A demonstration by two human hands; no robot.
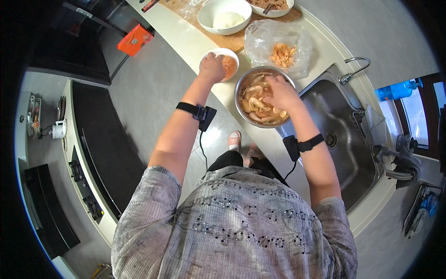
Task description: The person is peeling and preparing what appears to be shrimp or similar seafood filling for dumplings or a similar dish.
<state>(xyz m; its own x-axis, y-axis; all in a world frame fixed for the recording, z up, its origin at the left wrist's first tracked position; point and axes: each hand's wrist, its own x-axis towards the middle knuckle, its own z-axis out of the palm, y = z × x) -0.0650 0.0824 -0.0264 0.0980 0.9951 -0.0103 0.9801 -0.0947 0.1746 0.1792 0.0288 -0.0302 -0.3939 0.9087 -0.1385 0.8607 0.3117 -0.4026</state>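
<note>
My left hand (213, 67) is over the white bowl (236, 69), its fingers inside the rim. Orange-pink peeled shrimp (229, 66) show beside it; whether the fingers hold anything is hidden. My right hand (284, 93) reaches into a stainless steel bowl (238, 108), thumb and fingers apart among whole shrimp (257, 104) in cloudy liquid. No shrimp is seen gripped there. Just beyond the steel bowl lies a clear plastic bag (259, 36) with a pile of orange shrimp shells (283, 55) on it.
A large white bowl with dough (228, 20) stands on a wooden cutting board (223, 40). Behind it is a bowl of minced filling (270, 4). To the right are a steel sink (348, 153) and a faucet (355, 66). An orange box (135, 40) is at upper left.
</note>
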